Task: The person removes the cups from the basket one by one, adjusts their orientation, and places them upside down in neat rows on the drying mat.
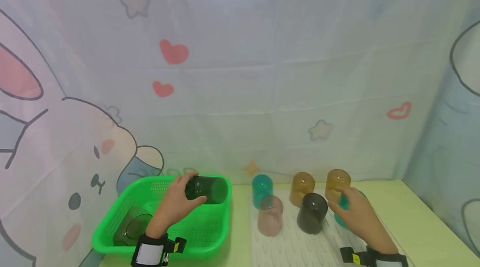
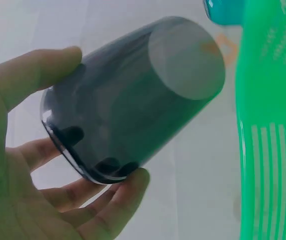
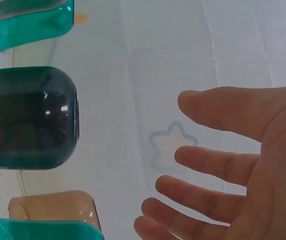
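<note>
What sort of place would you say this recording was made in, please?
Probably a staged tabletop set, not a real kitchen: a cartoon-print cloth backdrop, a green basket and upturned plastic cups on a white ribbed mat.

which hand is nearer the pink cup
Right, though only by a little. The right hand sits past the black cup to the right of the pink cup; the left hand is over the green basket, gripping a dark cup.
</note>
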